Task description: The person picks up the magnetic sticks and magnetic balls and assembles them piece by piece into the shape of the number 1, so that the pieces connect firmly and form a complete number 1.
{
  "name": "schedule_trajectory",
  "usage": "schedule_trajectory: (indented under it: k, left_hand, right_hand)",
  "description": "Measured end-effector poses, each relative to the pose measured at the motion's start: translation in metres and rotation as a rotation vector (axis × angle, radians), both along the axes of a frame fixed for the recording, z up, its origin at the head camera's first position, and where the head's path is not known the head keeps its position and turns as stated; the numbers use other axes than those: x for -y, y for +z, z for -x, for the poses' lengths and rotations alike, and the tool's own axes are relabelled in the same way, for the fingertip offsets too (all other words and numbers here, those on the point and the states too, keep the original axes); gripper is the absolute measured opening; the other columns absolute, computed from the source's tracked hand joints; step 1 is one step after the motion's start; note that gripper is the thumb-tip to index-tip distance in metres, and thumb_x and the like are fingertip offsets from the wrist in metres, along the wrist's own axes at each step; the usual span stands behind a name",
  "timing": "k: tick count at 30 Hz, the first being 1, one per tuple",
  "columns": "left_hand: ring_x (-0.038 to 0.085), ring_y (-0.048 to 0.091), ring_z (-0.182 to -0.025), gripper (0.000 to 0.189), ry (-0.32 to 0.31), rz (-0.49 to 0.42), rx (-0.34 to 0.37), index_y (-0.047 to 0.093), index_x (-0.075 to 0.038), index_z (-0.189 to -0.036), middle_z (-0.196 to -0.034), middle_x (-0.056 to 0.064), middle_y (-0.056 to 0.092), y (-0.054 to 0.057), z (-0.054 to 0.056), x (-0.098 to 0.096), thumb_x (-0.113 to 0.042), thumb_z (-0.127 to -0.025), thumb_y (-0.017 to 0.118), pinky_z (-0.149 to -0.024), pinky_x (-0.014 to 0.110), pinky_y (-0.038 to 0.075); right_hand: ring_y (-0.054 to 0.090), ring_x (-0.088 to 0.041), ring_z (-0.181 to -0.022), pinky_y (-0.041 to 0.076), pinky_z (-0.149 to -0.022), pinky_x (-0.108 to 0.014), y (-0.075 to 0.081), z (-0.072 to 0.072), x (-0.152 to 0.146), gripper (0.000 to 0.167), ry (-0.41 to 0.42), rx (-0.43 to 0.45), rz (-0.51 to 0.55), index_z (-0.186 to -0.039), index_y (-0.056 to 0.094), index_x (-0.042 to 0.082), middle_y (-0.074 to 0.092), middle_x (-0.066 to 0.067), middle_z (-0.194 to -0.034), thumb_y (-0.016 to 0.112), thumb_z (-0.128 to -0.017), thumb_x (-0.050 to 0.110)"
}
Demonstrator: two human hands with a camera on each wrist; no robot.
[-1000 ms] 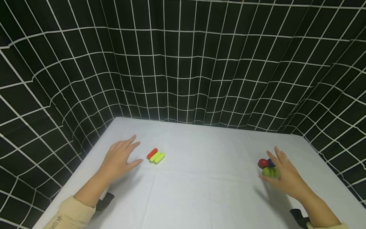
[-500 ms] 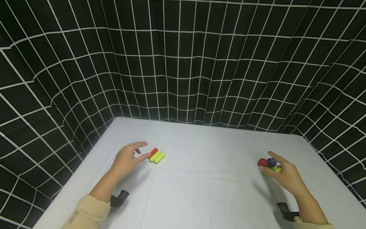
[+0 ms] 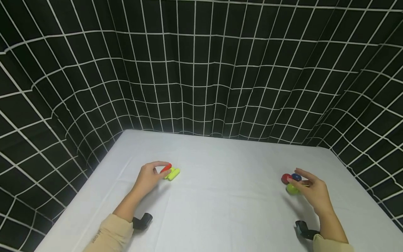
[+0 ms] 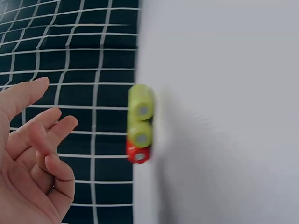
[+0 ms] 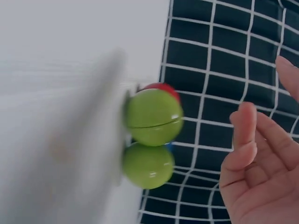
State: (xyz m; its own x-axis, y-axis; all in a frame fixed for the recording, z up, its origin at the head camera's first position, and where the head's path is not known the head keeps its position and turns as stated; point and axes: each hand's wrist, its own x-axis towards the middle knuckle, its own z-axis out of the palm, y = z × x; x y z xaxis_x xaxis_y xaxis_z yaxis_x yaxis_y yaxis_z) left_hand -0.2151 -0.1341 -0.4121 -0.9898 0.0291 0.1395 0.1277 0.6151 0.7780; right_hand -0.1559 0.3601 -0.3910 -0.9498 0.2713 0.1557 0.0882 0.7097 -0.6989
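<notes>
My left hand (image 3: 150, 175) hovers above the left of the table, thumb and forefinger spread beside a short red stick (image 3: 166, 167). Two yellow-green sticks (image 3: 174, 174) lie against it. From the left wrist, a gap shows between the left fingers (image 4: 44, 135) and the yellow-green sticks (image 4: 141, 102), whose round ends have grey centres. On the right, my right hand (image 3: 316, 194) hangs loosely curved over a cluster of shiny balls: red (image 3: 286, 178), blue (image 3: 296, 176) and green (image 3: 292, 189). Two green balls (image 5: 155, 116) appear in the right wrist view, apart from the fingers; one has a seam.
A white cloth covers the table (image 3: 226, 196). Black curtains with a white grid (image 3: 201, 77) rise behind it and along both sides. Dark wrist-camera mounts (image 3: 143, 222) stick out beneath both forearms.
My left hand has moved right and closer to the sticks, its fingers drawing nearer together. The right hand has shifted slightly left and its fingers have bent. Sticks and balls stay in place.
</notes>
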Motion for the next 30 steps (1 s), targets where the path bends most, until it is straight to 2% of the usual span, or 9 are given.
schedule_trajectory:
  k: [2,4,8,11,17,22,25,27,30]
  left_hand:
    - [0.01,0.034,-0.043,0.036,-0.012,-0.035,0.022,0.068,-0.012,-0.111,-0.047,-0.004,0.035,-0.005,0.001,-0.003,-0.023,-0.078,0.074,-0.039,0.02,0.027]
    - [0.01,0.034,-0.042,0.036,-0.026,-0.067,0.038,0.067,-0.01,-0.112,-0.046,-0.004,0.036,-0.009,0.001,-0.004,-0.022,-0.079,0.074,-0.039,0.02,0.028]
    - [0.011,0.038,-0.041,0.036,-0.026,-0.117,0.05,0.067,-0.009,-0.112,-0.047,-0.003,0.041,-0.017,0.002,-0.005,-0.02,-0.079,0.074,-0.038,0.021,0.032]
    - [0.011,0.039,-0.044,0.037,-0.016,-0.114,0.057,0.067,-0.009,-0.112,-0.05,-0.001,0.045,-0.025,0.002,-0.004,-0.019,-0.078,0.075,-0.04,0.02,0.032]
    - [0.009,0.039,-0.05,0.036,-0.012,-0.086,0.061,0.067,-0.009,-0.11,-0.068,0.002,0.056,-0.037,0.004,-0.004,-0.02,-0.076,0.076,-0.042,0.018,0.031]
    - [0.009,0.038,-0.051,0.032,-0.024,-0.061,0.023,0.069,-0.01,-0.106,-0.065,0.003,0.053,-0.04,0.003,-0.006,-0.016,-0.075,0.077,-0.043,0.018,0.031]
    - [0.009,0.038,-0.052,0.031,-0.034,-0.039,0.004,0.07,-0.009,-0.104,-0.064,0.001,0.05,-0.04,0.003,-0.007,-0.015,-0.074,0.077,-0.043,0.019,0.031]
    - [0.009,0.037,-0.051,0.031,-0.037,-0.033,-0.001,0.07,-0.008,-0.104,-0.063,0.001,0.049,-0.04,0.002,-0.007,-0.014,-0.074,0.077,-0.043,0.019,0.031]
    - [0.009,0.038,-0.052,0.032,-0.042,-0.023,0.007,0.069,-0.009,-0.105,-0.062,0.001,0.049,-0.042,0.003,-0.006,-0.015,-0.075,0.077,-0.044,0.019,0.032]
  right_hand:
    - [0.046,0.013,-0.074,0.042,-0.059,-0.013,-0.005,-0.001,-0.004,0.064,-0.022,0.0,0.038,-0.133,0.048,0.001,0.056,-0.018,-0.121,0.067,-0.085,0.038]
    - [0.046,0.014,-0.073,0.041,-0.061,-0.012,-0.009,-0.003,-0.007,0.066,-0.033,0.009,0.051,-0.132,0.048,-0.001,0.061,-0.008,-0.11,0.067,-0.084,0.039]
    - [0.047,0.006,-0.068,0.04,-0.06,-0.015,-0.015,-0.005,-0.01,0.065,-0.069,0.034,0.106,-0.13,0.05,0.0,0.058,0.015,-0.078,0.07,-0.082,0.038]
    - [0.046,0.002,-0.065,0.04,-0.057,-0.019,-0.019,-0.005,-0.012,0.061,-0.077,0.029,0.143,-0.128,0.053,0.001,0.054,0.019,-0.067,0.072,-0.081,0.035]
    - [0.043,0.001,-0.062,0.038,-0.051,-0.021,-0.026,-0.006,-0.017,0.05,-0.068,0.006,0.182,-0.122,0.061,0.009,0.052,0.017,-0.067,0.072,-0.081,0.033]
    - [0.042,0.0,-0.063,0.037,-0.049,-0.022,-0.031,-0.007,-0.018,0.04,-0.062,-0.008,0.189,-0.117,0.065,0.018,0.051,0.019,-0.07,0.073,-0.08,0.032]
    - [0.043,0.001,-0.064,0.038,-0.052,-0.02,-0.034,-0.007,-0.018,0.04,-0.06,-0.02,0.175,-0.116,0.065,0.015,0.053,0.029,-0.078,0.073,-0.08,0.031]
    - [0.044,0.001,-0.065,0.039,-0.053,-0.019,-0.036,-0.007,-0.017,0.045,-0.056,-0.022,0.162,-0.119,0.063,0.008,0.052,0.036,-0.083,0.073,-0.081,0.03]
    - [0.044,0.001,-0.064,0.04,-0.052,-0.02,-0.037,-0.008,-0.016,0.048,-0.058,-0.015,0.142,-0.12,0.061,0.005,0.051,0.036,-0.083,0.072,-0.081,0.03]
